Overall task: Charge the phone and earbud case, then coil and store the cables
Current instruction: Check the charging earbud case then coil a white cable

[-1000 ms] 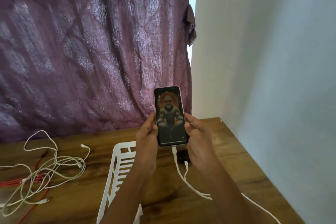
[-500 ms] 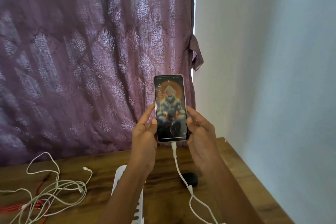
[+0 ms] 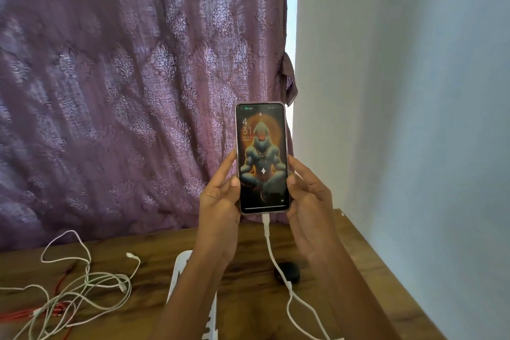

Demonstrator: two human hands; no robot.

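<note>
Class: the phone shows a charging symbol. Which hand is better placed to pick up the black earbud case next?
Probably the right hand: both hands hold the phone, but the earbud case lies on the table just below the right one, farther from the left hand.

Soft indoor daylight, moderately dim. Blown-out bright strip between curtain (image 3: 124, 91) and wall (image 3: 414, 91). Curtain backlit, weave slightly soft. phone (image 3: 262, 157) screen lit, sharp, no glare. Faint shadows on table (image 3: 160, 284). Mild wide-angle bending at edges.
</note>
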